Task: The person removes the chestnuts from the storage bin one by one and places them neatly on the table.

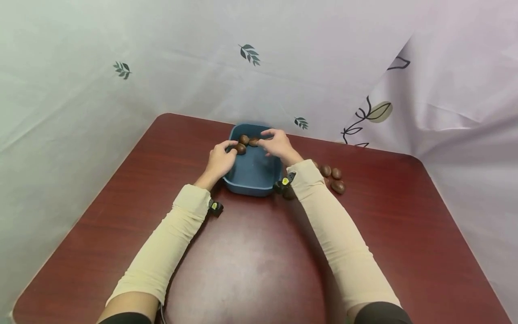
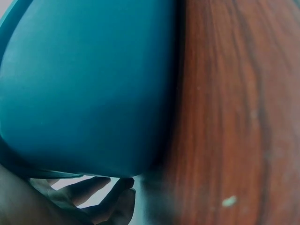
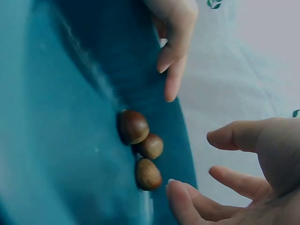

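Three brown chestnuts (image 3: 149,174) lie together inside a blue plastic box (image 1: 252,173), by its far wall. My left hand (image 1: 220,159) is at the box's left rim, thumb and forefinger reaching over it near the chestnuts. In the left wrist view, loosely bent fingers (image 2: 110,204) show beyond the box's outer wall; whether they touch it I cannot tell. My right hand (image 1: 278,145) hovers over the box's far right part, fingers spread and apart. One of its fingertips (image 3: 178,192) is close to the nearest chestnut, with nothing held.
Several more chestnuts (image 1: 337,186) lie on the reddish-brown table (image 1: 243,252) to the right of the box, partly hidden by my right forearm. A pale cloth with leaf prints (image 1: 202,72) hangs behind the table's far edge.
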`<state>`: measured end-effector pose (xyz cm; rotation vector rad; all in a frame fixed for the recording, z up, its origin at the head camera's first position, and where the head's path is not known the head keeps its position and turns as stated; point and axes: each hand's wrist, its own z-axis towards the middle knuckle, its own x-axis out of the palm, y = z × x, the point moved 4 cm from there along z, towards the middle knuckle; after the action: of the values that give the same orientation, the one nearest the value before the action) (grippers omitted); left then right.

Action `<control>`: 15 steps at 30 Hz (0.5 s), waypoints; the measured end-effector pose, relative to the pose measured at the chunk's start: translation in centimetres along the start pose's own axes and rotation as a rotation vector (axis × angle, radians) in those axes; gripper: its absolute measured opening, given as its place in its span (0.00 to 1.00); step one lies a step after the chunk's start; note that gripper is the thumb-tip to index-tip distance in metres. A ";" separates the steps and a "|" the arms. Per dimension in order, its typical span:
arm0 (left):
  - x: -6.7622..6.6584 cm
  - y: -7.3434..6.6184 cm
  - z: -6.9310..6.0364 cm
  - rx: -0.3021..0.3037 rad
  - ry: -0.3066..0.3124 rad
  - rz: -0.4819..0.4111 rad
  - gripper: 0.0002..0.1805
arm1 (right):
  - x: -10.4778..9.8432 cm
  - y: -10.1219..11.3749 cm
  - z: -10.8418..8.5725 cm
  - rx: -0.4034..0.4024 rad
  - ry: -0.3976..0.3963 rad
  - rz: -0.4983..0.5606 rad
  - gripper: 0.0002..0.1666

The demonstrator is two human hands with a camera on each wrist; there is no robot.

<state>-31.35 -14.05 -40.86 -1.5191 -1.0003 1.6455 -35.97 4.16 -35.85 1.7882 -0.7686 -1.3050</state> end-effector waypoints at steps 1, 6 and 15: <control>-0.1 -0.1 0.0 0.006 -0.005 -0.001 0.23 | -0.1 0.3 -0.1 -0.009 0.010 0.006 0.27; -0.5 -0.2 0.2 0.012 -0.014 0.004 0.23 | -0.4 1.9 0.0 -0.040 0.029 0.038 0.27; 0.0 -0.2 0.2 0.016 -0.005 0.003 0.22 | 0.2 2.6 1.9 -0.003 -0.043 0.057 0.27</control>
<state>-31.53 -13.96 -40.72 -1.5074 -0.9859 1.6557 -37.82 2.24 -34.03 1.7286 -0.8350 -1.3101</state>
